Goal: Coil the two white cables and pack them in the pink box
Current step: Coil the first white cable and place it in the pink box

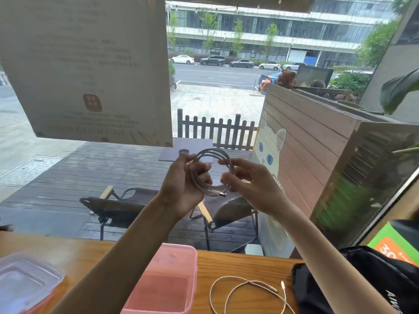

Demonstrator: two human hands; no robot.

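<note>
The open pink box point(163, 284) sits on the wooden table point(238, 264) nearest the viewer, below the raised forearms, with a loose white cable point(247, 291) lying uncoiled on the table just to its right, under the right arm. Up in front of the window, the left hand point(183, 184) and right hand point(251, 184) face each other, each with fingers pinched on opposite sides of one coiled white cable point(215, 171), whose plug end hangs at the bottom between them.
</note>
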